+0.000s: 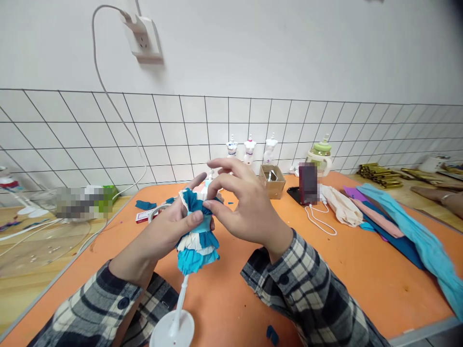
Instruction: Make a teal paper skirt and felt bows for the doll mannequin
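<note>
A small dress form (198, 241) wears a tiered crepe-paper dress — turquoise, white and deeper blue — above the orange tabletop (231, 289). The left hand (170, 221) reaches in from the form's left side, thumb and fingers closed around its bodice; the right hand (246, 202) arches opposite — thumb and fingertips pinching blue paper (195, 202). The form's long axis leans slightly, its neck pointing toward the wall (253, 53), its round base (173, 330) nearest the camera.

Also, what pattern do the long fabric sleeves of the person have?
Black, grey and white plaid on both long fabric sleeves; the head view shows it.
</note>
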The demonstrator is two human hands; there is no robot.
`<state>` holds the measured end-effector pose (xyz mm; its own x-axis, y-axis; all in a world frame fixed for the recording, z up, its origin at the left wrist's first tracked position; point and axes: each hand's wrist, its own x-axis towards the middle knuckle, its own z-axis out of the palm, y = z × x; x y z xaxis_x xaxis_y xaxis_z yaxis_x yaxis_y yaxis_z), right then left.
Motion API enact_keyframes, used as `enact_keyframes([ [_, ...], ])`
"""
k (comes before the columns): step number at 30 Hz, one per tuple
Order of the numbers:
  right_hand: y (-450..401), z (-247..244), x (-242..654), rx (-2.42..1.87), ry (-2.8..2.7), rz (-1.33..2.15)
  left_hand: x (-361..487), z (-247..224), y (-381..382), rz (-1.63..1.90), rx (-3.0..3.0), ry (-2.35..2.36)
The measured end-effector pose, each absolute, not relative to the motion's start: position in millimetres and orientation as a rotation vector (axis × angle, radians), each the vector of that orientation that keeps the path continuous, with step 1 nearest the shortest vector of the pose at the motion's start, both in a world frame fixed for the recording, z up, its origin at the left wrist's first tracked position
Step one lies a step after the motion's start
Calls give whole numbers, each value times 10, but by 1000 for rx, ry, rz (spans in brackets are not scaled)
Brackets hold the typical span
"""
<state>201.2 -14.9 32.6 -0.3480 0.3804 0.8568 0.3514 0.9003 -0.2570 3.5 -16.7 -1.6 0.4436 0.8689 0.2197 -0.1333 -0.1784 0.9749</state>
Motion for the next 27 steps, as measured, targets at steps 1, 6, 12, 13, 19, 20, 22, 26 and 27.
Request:
enact_keyframes([
  [1, -144, 327, 2013, -527, -1960, 64, 28, -21, -167, 1030, 1496, 697],
  [6, -110, 331, 2022, -548, -1802, 166, -25, -14, -160, 1023, 1465, 649],
  [12, -137, 361, 2015, -609, -1841, 337, -2, 86, -196, 1149, 1164, 317],
  [13, -153, 370, 2008, -559, -1871, 333, 10, 87, -206, 1173, 1120, 321],
  [19, -212, 364, 1961, -397, -1979, 167, -13, -89, -206, 1191, 1041, 418],
  [20, -212, 351, 1954, -418, -1973, 146, -22, -121, -199, 1172, 1035, 425],
  [22, -210, 329, 1941, -454, -1964, 120, -36, -167, -187, 1130, 1040, 407],
  [26, -213, 334, 1925, -434, -1965, 110, -46, -202, -174, 1055, 1066, 439],
  [27, -214, 341, 1925, -408, -1964, 121, -44, -202, -171, 1071, 1078, 454],
])
